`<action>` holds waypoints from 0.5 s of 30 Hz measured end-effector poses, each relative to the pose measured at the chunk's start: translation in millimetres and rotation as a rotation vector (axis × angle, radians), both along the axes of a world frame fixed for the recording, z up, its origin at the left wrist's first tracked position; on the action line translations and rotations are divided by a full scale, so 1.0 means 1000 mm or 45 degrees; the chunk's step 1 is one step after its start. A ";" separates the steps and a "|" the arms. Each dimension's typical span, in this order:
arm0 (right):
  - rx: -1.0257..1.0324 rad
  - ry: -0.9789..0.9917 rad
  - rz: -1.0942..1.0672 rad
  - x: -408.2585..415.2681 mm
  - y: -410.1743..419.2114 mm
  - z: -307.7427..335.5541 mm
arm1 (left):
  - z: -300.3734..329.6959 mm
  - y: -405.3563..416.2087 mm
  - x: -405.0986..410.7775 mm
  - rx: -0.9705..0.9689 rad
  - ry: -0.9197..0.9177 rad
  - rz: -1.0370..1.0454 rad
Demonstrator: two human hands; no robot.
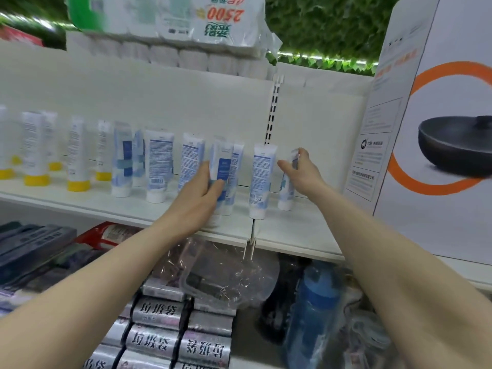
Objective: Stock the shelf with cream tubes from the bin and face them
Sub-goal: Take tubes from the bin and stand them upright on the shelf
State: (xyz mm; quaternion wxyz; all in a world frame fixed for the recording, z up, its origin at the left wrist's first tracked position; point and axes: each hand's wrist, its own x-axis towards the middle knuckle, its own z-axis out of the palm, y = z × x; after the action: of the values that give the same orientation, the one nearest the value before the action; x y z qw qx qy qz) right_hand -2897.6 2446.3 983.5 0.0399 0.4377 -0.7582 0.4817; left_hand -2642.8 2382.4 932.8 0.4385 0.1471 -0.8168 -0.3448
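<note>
Standing cap-down in a loose row on the white shelf [133,206]: soft plastic cream tubes [157,166], white and blue, with small print on the backs. Further left, yellow-capped tubes [77,155], blurred. Crowding the right end, a big cardboard box [439,129] with a pan picture. Lying below the shelf, crumpled clear plastic [226,275], silver packs [159,339], a blue bottle [316,310]. Gripping one blue-labelled tube [222,169] with curled left hand [199,198]; pinching the last tube [288,179] near its top with right hand [303,171].
</note>
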 end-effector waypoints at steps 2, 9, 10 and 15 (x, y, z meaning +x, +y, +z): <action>0.020 0.043 -0.035 -0.002 -0.001 -0.001 | 0.000 0.001 0.000 -0.009 -0.004 -0.015; 0.139 0.101 -0.147 -0.003 0.006 -0.005 | -0.003 0.003 0.002 -0.038 0.012 -0.036; 0.157 0.102 -0.160 -0.002 0.007 -0.005 | -0.003 0.003 0.003 -0.044 0.012 -0.040; 0.271 0.128 -0.275 0.000 0.005 -0.002 | 0.000 0.008 0.007 -0.059 0.042 -0.093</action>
State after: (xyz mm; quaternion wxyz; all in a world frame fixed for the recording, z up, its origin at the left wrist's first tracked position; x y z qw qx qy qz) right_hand -2898.0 2451.4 981.1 0.0827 0.3790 -0.8446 0.3691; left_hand -2635.9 2390.8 933.0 0.4422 0.1014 -0.8222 -0.3439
